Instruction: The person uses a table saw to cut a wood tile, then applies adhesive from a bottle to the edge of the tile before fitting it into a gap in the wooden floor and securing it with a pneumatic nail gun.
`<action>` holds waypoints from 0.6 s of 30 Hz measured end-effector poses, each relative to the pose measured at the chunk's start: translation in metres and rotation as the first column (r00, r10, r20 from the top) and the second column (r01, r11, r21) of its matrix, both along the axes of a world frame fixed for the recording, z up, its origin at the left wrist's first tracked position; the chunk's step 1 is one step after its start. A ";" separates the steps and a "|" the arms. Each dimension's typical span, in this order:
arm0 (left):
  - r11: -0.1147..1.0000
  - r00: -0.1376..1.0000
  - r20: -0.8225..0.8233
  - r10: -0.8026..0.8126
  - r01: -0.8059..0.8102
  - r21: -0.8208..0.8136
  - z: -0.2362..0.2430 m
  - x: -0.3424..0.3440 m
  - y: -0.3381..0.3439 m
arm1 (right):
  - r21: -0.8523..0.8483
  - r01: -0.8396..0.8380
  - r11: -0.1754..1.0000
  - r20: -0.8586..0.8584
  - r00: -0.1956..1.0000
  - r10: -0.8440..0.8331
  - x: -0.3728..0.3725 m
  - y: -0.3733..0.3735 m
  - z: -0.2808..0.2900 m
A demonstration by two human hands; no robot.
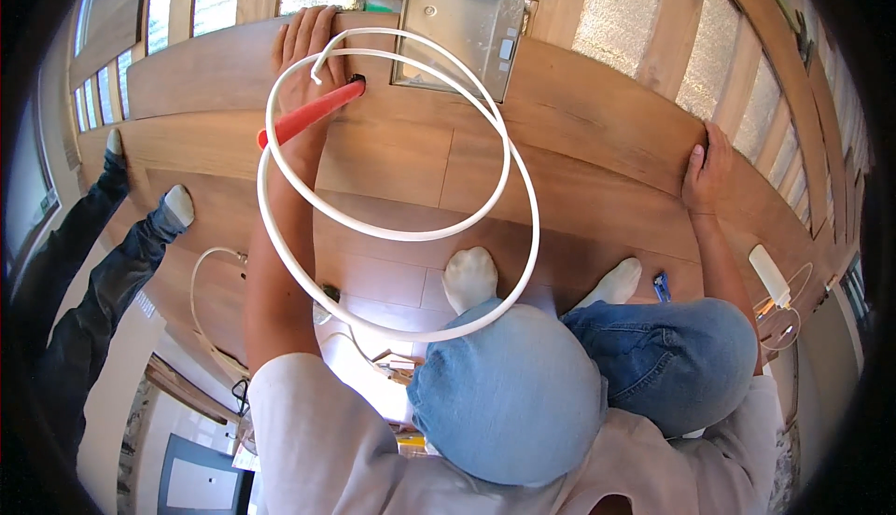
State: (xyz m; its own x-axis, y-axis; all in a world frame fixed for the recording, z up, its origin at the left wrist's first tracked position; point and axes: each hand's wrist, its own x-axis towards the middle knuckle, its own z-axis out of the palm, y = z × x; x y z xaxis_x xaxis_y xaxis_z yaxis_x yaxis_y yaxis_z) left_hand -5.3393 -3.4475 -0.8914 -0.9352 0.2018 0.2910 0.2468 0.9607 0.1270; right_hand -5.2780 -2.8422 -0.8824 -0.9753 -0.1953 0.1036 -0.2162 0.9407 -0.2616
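The long brown wood-grain plank [583, 95] lies beneath the left hand [301, 53], spread flat and grasping nothing; a red plastic tube [313, 117] and white looped cable [537, 221] cross above its wrist; the right hand [708, 174] rests unclenched at the plank's far edge; plank surface stretches between it and the square grey box [455, 25].

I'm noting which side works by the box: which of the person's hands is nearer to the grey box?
Left. The left hand is just left of the grey box; the right hand is well off to its right, lower in the picture.
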 end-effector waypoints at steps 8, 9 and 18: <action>0.997 0.998 0.054 0.025 -0.029 0.069 0.000 -0.002 0.002 | 0.054 -0.025 0.998 0.035 0.999 0.023 -0.003 -0.006 0.010; 0.997 0.998 0.069 0.011 -0.016 0.079 0.000 -0.004 0.000 | 0.046 -0.017 0.999 0.038 0.999 0.015 -0.004 -0.011 0.010; 0.997 0.999 0.043 0.011 -0.015 0.077 0.006 -0.006 0.004 | 0.067 -0.019 0.998 0.008 1.000 0.019 0.003 0.002 0.004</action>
